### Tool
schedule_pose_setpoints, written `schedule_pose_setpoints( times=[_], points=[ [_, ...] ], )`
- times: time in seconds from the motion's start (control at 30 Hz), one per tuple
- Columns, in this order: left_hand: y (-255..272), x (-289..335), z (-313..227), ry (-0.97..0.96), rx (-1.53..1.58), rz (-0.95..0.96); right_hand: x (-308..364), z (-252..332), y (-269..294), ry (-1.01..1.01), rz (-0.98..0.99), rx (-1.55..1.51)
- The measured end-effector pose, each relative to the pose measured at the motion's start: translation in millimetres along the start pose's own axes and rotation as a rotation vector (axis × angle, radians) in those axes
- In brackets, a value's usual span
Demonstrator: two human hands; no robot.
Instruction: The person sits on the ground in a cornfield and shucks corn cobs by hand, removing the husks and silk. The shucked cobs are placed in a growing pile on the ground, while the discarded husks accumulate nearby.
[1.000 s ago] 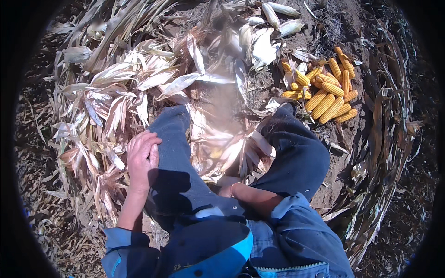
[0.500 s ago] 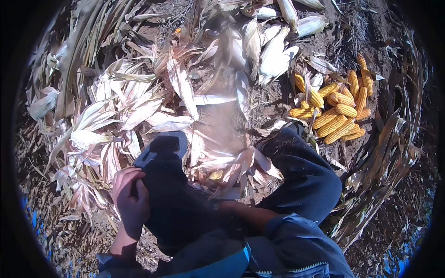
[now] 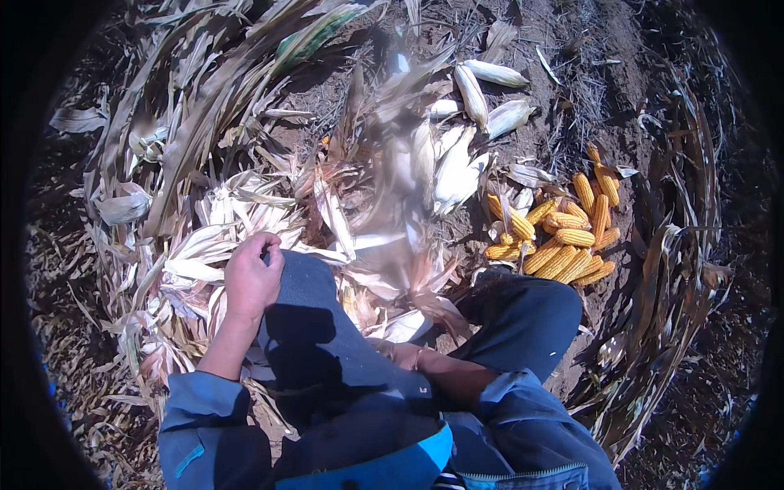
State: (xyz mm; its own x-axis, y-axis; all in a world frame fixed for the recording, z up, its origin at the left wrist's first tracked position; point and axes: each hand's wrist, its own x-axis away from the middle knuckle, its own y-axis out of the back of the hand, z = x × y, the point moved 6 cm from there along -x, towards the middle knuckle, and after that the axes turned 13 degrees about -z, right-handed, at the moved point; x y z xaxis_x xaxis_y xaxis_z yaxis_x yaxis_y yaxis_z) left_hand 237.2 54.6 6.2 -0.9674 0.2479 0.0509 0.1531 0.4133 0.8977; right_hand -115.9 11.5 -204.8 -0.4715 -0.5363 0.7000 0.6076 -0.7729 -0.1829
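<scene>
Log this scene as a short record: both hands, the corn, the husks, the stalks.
left hand: beside the left leg, fingers curled; no held thing can be made out
right hand: between the legs, in shadow; grip unclear
bare cobs: yellow, heaped beyond the right leg
ears in husk: pale, farther out and left of the heap
loose husks: dry, strewn left and between the legs
stalks: dry, along both sides

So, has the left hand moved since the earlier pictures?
Yes: judged against the cobs, the left hand has moved forward, up the view, and is now closer to level with them.
</scene>
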Motion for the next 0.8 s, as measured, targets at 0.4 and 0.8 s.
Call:
schedule_pose_setpoints(
  times=[0.4,0.8],
  points=[
    [85,99,-30,-0.277,0.289,-0.546,56,42,81,0.113,-0.484,0.534],
    [108,61,-40,-0.216,0.896,-0.592,73,32,115,-0.218,-0.82,0.406]
  ],
)
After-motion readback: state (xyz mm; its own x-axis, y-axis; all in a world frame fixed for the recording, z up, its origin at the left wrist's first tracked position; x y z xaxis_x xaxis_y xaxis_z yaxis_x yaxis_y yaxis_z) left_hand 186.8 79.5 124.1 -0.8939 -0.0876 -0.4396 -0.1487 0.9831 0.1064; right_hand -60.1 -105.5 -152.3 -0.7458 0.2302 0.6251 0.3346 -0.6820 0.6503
